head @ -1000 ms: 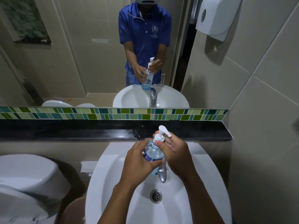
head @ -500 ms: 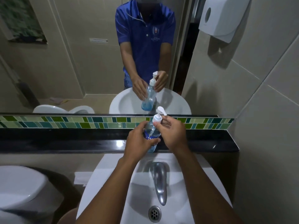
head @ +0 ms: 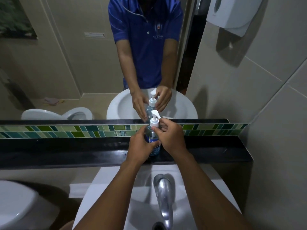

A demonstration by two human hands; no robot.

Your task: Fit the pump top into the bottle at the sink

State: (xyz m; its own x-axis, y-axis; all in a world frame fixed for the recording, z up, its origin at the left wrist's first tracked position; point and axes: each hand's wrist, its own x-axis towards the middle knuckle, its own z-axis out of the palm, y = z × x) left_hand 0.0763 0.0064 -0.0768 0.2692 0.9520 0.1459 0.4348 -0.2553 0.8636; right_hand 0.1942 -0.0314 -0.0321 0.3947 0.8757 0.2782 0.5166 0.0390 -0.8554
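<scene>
A clear bottle of blue liquid [head: 153, 149] stands upright on the black ledge [head: 66, 153] behind the sink. Its white pump top [head: 154, 121] sits in the neck, spout pointing right. My left hand [head: 141, 145] wraps the bottle's body from the left. Beside it, my right hand [head: 169, 138] has its fingers curled at the neck and pump collar; whether they grip the collar is hard to tell. The bottle's middle is hidden by both hands.
The white sink [head: 116, 205] with a chrome tap [head: 163, 201] lies below the ledge. A mirror [head: 74, 63] above a green tile strip [head: 66, 131] reflects the person and bottle. A toilet [head: 15, 206] is at lower left, a white dispenser [head: 232, 12] at upper right.
Both hands carried the bottle from above the basin up and back to the black ledge, where it now stands. The camera view tilted with them, showing more mirror.
</scene>
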